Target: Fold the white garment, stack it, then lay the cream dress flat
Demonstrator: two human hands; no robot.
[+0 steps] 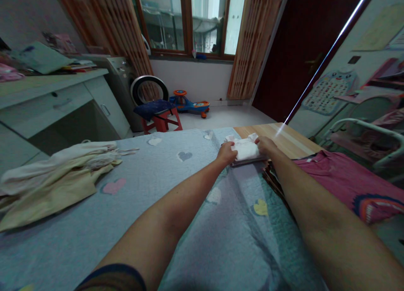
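Near the far edge of the bed lies a folded white garment point(246, 150), atop something darker and flat whose kind I cannot make out. My left hand point(227, 153) grips its left side, thumb on top. On the opposite side, my right hand point(265, 147) holds the garment's right edge, its fingers partly hidden. Both arms reach forward across the blue quilt point(176, 190) with its heart pattern. Beside my right forearm is a spread pink shirt point(334, 173) with a colourful print.
Cream and white clothes point(63, 173) lie at the left of the bed. Beyond it stand a red stool point(162, 120) with dark cloth on top and a blue ride-on toy point(189, 104). A white desk point(57, 101) is at the left, a metal rail point(372, 126) at the right.
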